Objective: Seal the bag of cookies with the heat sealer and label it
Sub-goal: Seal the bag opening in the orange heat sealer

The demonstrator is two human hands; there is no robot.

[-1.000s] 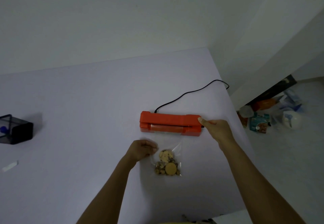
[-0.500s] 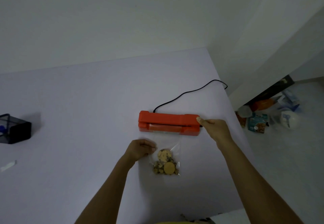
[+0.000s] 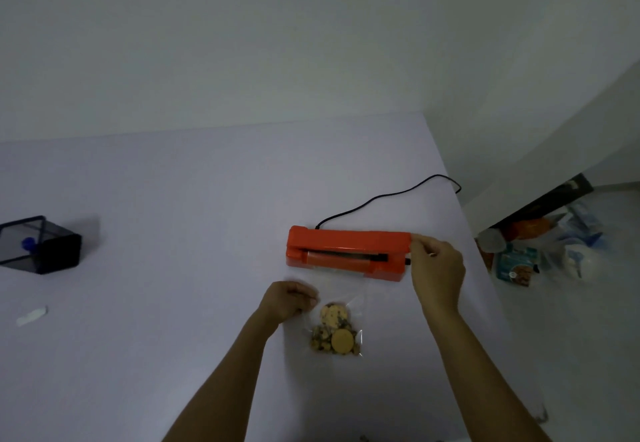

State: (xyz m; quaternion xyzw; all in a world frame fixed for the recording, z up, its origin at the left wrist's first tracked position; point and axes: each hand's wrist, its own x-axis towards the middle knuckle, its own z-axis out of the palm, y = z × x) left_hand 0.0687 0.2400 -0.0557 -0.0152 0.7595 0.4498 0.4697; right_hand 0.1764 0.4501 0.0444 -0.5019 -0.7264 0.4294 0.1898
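Observation:
An orange heat sealer [image 3: 346, 246] lies across the white table [image 3: 173, 199], its lid raised a little so a dark slot shows. My right hand [image 3: 437, 265] grips the lid's right end. A clear bag of cookies [image 3: 336, 329] lies flat in front of the sealer, its open top edge reaching under the sealer's jaw. My left hand [image 3: 289, 299] pinches the bag's left edge. A small white label [image 3: 32, 315] lies at the far left of the table.
The sealer's black cord [image 3: 388, 195] runs back to the table's right edge. A dark mesh box [image 3: 41, 246] with a blue thing inside stands at the far left. Packets and bags [image 3: 540, 254] lie on the floor to the right.
My right hand has lifted the sealer's lid, opening a gap over the bag's top. My left hand stays on the bag's left edge.

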